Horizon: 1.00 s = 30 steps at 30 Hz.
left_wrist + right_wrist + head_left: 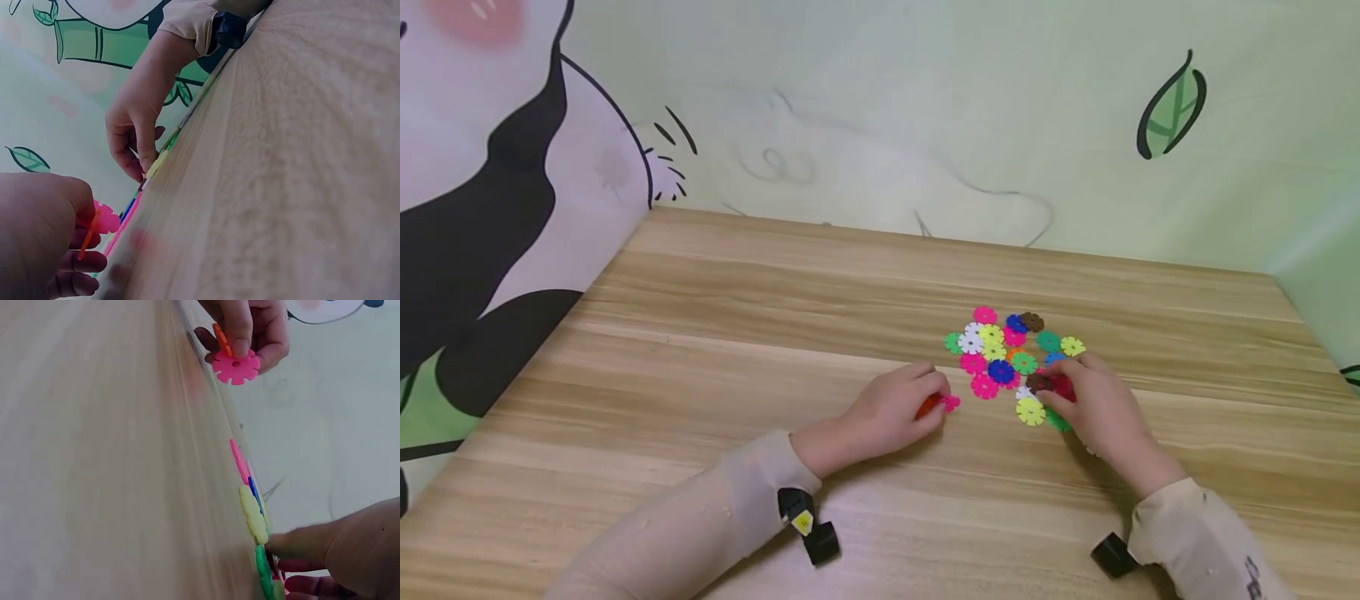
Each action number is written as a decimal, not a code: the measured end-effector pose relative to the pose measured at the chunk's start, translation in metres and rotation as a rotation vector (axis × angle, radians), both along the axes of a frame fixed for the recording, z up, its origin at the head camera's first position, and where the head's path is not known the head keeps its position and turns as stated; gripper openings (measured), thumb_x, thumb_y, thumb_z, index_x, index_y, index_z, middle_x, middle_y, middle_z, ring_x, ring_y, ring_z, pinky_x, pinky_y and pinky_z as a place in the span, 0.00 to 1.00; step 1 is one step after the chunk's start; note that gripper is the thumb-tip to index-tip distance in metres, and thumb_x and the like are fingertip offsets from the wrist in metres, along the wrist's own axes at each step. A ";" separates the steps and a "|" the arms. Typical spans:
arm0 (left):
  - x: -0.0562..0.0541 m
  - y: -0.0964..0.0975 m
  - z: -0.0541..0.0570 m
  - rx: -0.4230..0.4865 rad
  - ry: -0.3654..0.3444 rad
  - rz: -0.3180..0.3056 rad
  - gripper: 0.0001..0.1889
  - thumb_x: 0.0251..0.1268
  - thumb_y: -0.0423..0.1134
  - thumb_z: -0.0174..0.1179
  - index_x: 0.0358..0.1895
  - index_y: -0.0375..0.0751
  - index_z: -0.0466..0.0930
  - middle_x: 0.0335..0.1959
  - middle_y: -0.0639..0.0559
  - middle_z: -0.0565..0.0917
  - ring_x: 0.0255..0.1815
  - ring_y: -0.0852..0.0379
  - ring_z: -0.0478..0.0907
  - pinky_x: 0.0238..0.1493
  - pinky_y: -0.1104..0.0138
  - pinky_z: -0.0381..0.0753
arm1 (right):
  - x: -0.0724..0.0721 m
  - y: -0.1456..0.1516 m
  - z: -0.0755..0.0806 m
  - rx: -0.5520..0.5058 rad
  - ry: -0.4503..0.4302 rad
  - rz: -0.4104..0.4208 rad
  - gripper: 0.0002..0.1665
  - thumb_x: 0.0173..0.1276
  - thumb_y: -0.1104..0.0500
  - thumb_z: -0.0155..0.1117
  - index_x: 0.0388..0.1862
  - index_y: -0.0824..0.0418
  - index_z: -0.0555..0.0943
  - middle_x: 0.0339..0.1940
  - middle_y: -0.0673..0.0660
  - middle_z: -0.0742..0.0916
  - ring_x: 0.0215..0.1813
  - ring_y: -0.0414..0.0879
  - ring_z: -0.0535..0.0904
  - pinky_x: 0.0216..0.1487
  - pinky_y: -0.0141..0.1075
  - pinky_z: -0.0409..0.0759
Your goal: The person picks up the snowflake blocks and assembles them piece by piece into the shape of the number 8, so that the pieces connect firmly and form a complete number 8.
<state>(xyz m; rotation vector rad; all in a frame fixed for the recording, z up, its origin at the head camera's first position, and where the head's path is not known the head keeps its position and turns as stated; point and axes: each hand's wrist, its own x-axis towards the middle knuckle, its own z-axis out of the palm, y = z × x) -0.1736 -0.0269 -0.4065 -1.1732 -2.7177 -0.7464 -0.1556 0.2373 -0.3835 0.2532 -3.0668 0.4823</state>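
My left hand (891, 412) pinches two notched plastic snowflake discs, just left of a pile of similar discs. One is an orange disc (222, 339), set at an angle against a pink disc (234, 367); they look slotted together. At the pile's right side, the thumb and fingers of my right hand (1101, 408) close around the edge of a brown disc (1037, 382). A red disc (1063, 386) lies partly hidden beneath that hand. Nearest its thumb are a yellow disc (1031, 412) and a green disc (1058, 421).
Several more discs, such as a dark blue disc (1001, 372) and a white disc (972, 338), lie flat and overlapping on the wooden table (737, 308). Behind the table's far edge rises a pale green wall (880, 125) with painted drawings.
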 end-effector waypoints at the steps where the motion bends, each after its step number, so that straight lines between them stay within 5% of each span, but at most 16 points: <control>1: 0.000 0.000 0.000 0.001 0.002 -0.002 0.03 0.63 0.37 0.59 0.36 0.43 0.79 0.33 0.53 0.77 0.30 0.61 0.72 0.31 0.73 0.72 | 0.000 0.000 -0.001 0.002 0.011 0.012 0.22 0.64 0.55 0.67 0.50 0.69 0.80 0.38 0.64 0.79 0.34 0.52 0.74 0.31 0.41 0.76; 6: 0.000 0.001 -0.001 0.029 -0.013 -0.018 0.04 0.63 0.37 0.60 0.37 0.42 0.81 0.34 0.52 0.78 0.32 0.60 0.74 0.35 0.71 0.76 | 0.000 0.001 -0.007 0.099 0.157 0.124 0.18 0.66 0.58 0.63 0.50 0.70 0.81 0.39 0.64 0.81 0.35 0.54 0.81 0.36 0.47 0.82; 12: 0.000 0.001 0.000 0.038 -0.025 -0.022 0.04 0.64 0.38 0.60 0.38 0.43 0.81 0.34 0.52 0.79 0.33 0.59 0.75 0.37 0.71 0.77 | 0.000 0.003 -0.010 0.164 0.300 0.174 0.13 0.64 0.66 0.62 0.47 0.70 0.80 0.36 0.62 0.82 0.31 0.54 0.82 0.28 0.44 0.82; 17: 0.000 0.000 -0.002 0.054 -0.024 -0.021 0.03 0.63 0.37 0.61 0.38 0.43 0.80 0.33 0.53 0.80 0.34 0.59 0.76 0.39 0.70 0.77 | 0.000 0.002 -0.010 0.109 0.403 0.155 0.12 0.59 0.68 0.67 0.42 0.68 0.81 0.35 0.61 0.83 0.30 0.53 0.82 0.27 0.44 0.82; 21: -0.001 -0.001 -0.004 0.080 -0.034 -0.037 0.03 0.65 0.38 0.60 0.37 0.43 0.79 0.32 0.54 0.79 0.33 0.60 0.75 0.38 0.71 0.76 | 0.003 -0.010 -0.009 0.021 0.546 0.309 0.10 0.57 0.65 0.71 0.39 0.63 0.82 0.32 0.56 0.85 0.27 0.48 0.82 0.27 0.40 0.82; 23: -0.001 -0.002 -0.005 0.098 -0.041 -0.052 0.03 0.66 0.39 0.60 0.38 0.44 0.79 0.32 0.54 0.79 0.33 0.61 0.74 0.38 0.72 0.76 | 0.006 -0.019 -0.010 -0.010 0.593 0.425 0.07 0.66 0.57 0.65 0.38 0.60 0.82 0.31 0.53 0.85 0.25 0.45 0.81 0.25 0.35 0.80; 25: -0.002 -0.002 -0.004 0.122 -0.050 -0.070 0.03 0.66 0.39 0.60 0.38 0.44 0.79 0.33 0.54 0.79 0.34 0.61 0.74 0.39 0.71 0.76 | 0.010 -0.027 -0.011 -0.024 0.623 0.521 0.16 0.74 0.50 0.53 0.38 0.59 0.82 0.30 0.52 0.86 0.25 0.44 0.82 0.25 0.33 0.80; 27: -0.002 -0.001 -0.003 0.141 -0.066 -0.085 0.03 0.67 0.38 0.60 0.38 0.44 0.79 0.33 0.54 0.79 0.35 0.60 0.75 0.40 0.71 0.76 | 0.013 -0.033 -0.012 -0.020 0.642 0.564 0.27 0.77 0.44 0.38 0.38 0.58 0.82 0.30 0.51 0.86 0.25 0.43 0.82 0.24 0.31 0.79; 30: -0.002 -0.001 -0.002 0.160 -0.104 -0.100 0.03 0.67 0.38 0.59 0.39 0.43 0.80 0.34 0.53 0.80 0.36 0.60 0.75 0.42 0.71 0.76 | 0.016 -0.039 -0.012 -0.002 0.659 0.581 0.29 0.78 0.45 0.35 0.39 0.58 0.82 0.30 0.52 0.85 0.28 0.43 0.83 0.26 0.31 0.80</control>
